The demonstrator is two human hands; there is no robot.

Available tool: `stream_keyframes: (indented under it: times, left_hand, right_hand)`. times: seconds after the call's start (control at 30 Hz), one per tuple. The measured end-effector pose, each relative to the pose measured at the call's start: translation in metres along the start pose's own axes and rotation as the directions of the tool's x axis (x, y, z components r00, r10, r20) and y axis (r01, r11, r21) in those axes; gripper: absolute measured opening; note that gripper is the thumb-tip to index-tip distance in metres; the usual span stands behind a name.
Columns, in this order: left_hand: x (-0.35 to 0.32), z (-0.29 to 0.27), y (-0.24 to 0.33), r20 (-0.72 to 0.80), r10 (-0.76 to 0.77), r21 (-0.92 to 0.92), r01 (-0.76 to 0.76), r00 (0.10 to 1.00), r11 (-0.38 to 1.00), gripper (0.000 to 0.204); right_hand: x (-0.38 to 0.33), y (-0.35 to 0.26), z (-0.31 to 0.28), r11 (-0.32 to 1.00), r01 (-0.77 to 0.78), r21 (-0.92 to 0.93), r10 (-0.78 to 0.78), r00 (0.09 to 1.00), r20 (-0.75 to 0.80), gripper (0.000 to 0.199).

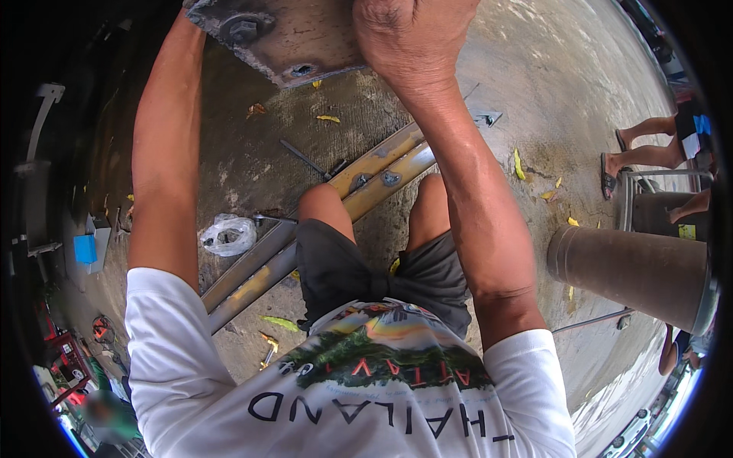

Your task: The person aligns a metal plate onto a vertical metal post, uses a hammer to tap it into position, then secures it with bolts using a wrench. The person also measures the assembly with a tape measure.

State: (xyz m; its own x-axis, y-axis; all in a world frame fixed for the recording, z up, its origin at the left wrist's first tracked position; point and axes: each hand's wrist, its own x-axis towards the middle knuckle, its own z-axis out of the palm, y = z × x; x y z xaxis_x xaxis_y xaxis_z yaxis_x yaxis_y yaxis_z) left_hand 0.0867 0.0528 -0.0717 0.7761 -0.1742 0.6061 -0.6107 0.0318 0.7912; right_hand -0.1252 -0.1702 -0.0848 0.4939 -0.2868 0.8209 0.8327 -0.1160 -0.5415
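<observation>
A rusty steel plate (pixel 313 34) is at the top, close in front of me. It carries a bolt head or nut (pixel 246 29) and has a rough-edged hole (pixel 302 69) near its lower edge. My right hand (pixel 412 34) is closed at the plate's right edge. What its fingers grip, if anything, is out of sight. My left forearm (pixel 168 137) reaches up to the plate's left corner, where the hand itself is hidden or beyond the picture. Below, two long rusty steel bars or beam edges (pixel 252 288) run diagonally across the ground, passing between and beside my knees.
A thin dark rod (pixel 305 159) and a crumpled clear plastic bag (pixel 229 235) lie left of my knees. Farther left is a blue box (pixel 85 249). At right lies a large brown-grey cylinder (pixel 630 267), with another person's legs (pixel 645 141) beyond it. Yellow leaves dot the wet concrete.
</observation>
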Motion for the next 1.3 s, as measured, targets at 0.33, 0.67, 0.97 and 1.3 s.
stream_keyframes:
  times: [0.33,0.67,0.97,1.3]
  left_hand:
    - [0.005,0.005,-0.005,0.107,0.111,-0.147,-0.095,0.988,0.985,0.032]
    - [-0.006,0.017,0.019,0.143,0.104,-0.155,-0.082,0.984,0.984,0.051]
    - [-0.014,0.019,0.033,0.038,0.022,0.243,-0.031,0.999,0.970,0.045]
    - [-0.001,-0.007,-0.001,0.154,0.109,0.005,-0.111,0.982,0.994,0.052]
  right_hand:
    - [-0.001,-0.007,0.006,0.992,0.114,-0.047,-0.116,0.992,-0.045,0.046]
    - [0.002,-0.012,-0.003,0.983,0.117,-0.139,-0.121,0.992,-0.023,0.046]
    - [0.001,-0.012,-0.011,0.963,0.096,-0.253,-0.107,0.994,-0.028,0.048]
    - [-0.010,-0.014,-0.003,0.953,0.020,-0.301,-0.021,1.000,-0.002,0.049]
